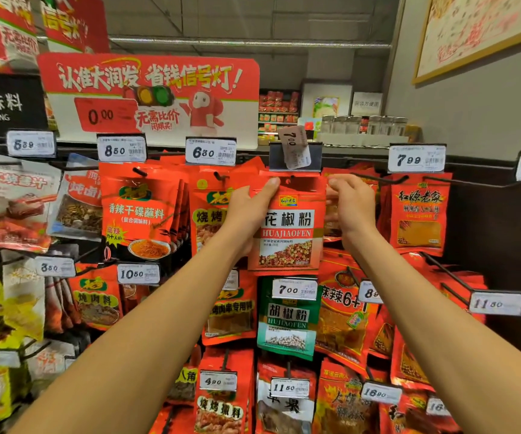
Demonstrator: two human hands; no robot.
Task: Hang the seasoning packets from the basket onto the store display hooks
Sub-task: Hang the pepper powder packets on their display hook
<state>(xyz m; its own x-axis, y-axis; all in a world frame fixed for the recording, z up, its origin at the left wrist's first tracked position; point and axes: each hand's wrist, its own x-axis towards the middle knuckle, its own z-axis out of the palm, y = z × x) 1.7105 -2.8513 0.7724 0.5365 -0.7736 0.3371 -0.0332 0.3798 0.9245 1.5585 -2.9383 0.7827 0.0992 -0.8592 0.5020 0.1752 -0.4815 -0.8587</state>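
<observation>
Both hands are raised to the rack and hold one red packet (287, 227) by its top corners: the left hand (250, 211) pinches the upper left corner with its thumb laid over the front, and the right hand (351, 203) grips the upper right corner with curled fingers. The packet sits upright, its top edge just under a dark tag holder (295, 156) in which a loose price slip (295, 147) reading 7.00 hangs crooked. The hook behind that edge is hidden, so I cannot tell whether the packet's hole is on it. The front reads 花椒粉 and HUAJIAOFEN. Packets crowd it on both sides: a red one (141, 214) marked 香辣干碟蘸料 to the left, another red one (420, 211) to the right, leaving little open room beside either hand. Just below hangs a green packet (287, 321) marked 胡椒粉, half covered by a 7.00 tag (295, 289). Other tags along the top read 8.50 (121, 150), 6.80 (210, 151) and 7.99 (416, 159). Above stands a red sign (149, 95) with 0.00 on it, and a black sign (5, 104) at the left edge reads SEASONING, its start cut off. The small print on the tags is blurred.
</observation>
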